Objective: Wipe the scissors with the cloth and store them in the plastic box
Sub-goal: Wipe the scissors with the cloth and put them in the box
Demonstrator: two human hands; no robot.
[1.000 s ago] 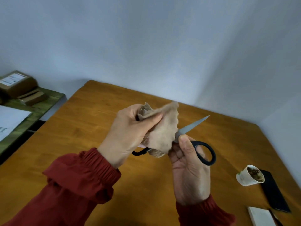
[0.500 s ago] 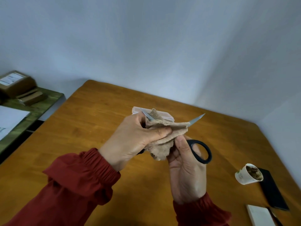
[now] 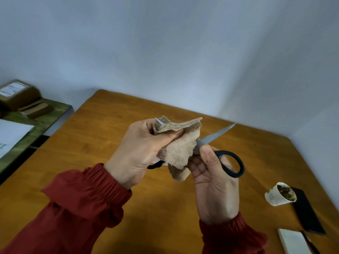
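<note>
The scissors have black loop handles and steel blades that are spread apart. My right hand grips them at the right handle, with the thumb near the pivot. One blade points up and right; the tip of the other pokes out above the cloth at the left. My left hand pinches a beige cloth around that left blade. Both hands are held above the wooden table. The second black handle shows just below my left hand. A pale sliver behind my left hand may be the plastic box; it is mostly hidden.
A tipped paper cup with brown residue lies at the right, beside a black flat object. A white block sits at the lower right. To the left stands a green side table with cardboard boxes and white paper.
The cloth in my left hand has slid along the left blade, first up toward its tip, then back down. The right hand kept holding the scissors, and the pale box is now hidden behind my hands.
</note>
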